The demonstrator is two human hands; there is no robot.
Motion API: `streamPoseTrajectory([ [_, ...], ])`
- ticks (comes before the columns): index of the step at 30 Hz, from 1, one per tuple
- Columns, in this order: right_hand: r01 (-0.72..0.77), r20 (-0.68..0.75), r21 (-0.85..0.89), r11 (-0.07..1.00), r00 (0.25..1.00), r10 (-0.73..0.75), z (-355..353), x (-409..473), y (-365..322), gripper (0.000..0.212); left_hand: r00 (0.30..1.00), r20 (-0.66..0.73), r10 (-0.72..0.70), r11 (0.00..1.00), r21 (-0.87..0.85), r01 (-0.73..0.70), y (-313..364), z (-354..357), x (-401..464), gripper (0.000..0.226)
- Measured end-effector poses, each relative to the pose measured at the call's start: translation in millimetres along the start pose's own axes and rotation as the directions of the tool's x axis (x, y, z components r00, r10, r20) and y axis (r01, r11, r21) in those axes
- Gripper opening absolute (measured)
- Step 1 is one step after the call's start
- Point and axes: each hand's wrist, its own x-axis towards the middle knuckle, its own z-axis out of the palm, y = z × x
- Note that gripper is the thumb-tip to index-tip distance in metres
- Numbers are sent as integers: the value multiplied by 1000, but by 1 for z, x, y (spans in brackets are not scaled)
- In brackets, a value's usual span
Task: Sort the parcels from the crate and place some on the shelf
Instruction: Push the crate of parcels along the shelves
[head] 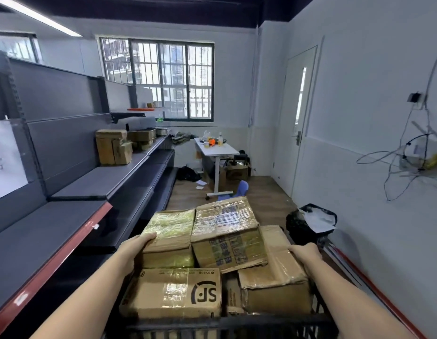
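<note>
A dark plastic crate [224,325] sits low in front of me, packed with several cardboard parcels. A yellow-taped parcel [171,231] lies at the back left, a tilted taped parcel [224,223] beside it, an "SF" box [173,292] in front and a creased brown parcel [273,265] on the right. My left hand [136,245] grips the left corner of the yellow-taped parcel, fingers on top. My right hand [305,253] curls over the right edge of the creased brown parcel. The grey shelf [41,238] runs along the left, and several parcels [113,148] stand on its upper level.
A black rubbish bag [310,221] sits by the right wall, close to the crate. Farther back are a white table [216,149] with bottles, a blue stool [240,188] and floor clutter. Loose cables [408,155] hang on the right wall. A wooden-floor aisle runs between shelf and wall.
</note>
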Motion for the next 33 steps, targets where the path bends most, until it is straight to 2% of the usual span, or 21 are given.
streamPoseTrajectory([
  [2,13,23,-14,1000,1000,-13,9,42,-32,63,1000,-18,-12,1000,-6,12,20,16,40,34],
  [4,30,28,-38,999,999,-29,18,75,-63,66,998,-45,-41,999,0,41,38,29,77,48],
  [6,48,32,-43,998,998,-46,31,111,-92,67,998,-62,-25,999,-27,24,56,43,113,53],
  [10,66,28,-35,997,998,-65,64,191,-141,70,997,-70,36,999,-27,-38,97,77,185,29],
  [19,-1,17,5,1000,1000,1,161,373,-258,61,997,-71,0,1000,24,2,179,130,417,81],
  [24,-47,26,-4,999,999,47,198,457,-330,60,997,-75,-17,995,95,24,236,158,527,86],
  [27,-15,19,10,1000,1000,14,219,503,-371,60,997,-83,-10,993,112,20,262,171,590,94],
  [33,51,36,-7,999,998,-51,280,635,-450,56,991,-136,-12,994,106,27,302,213,723,79],
])
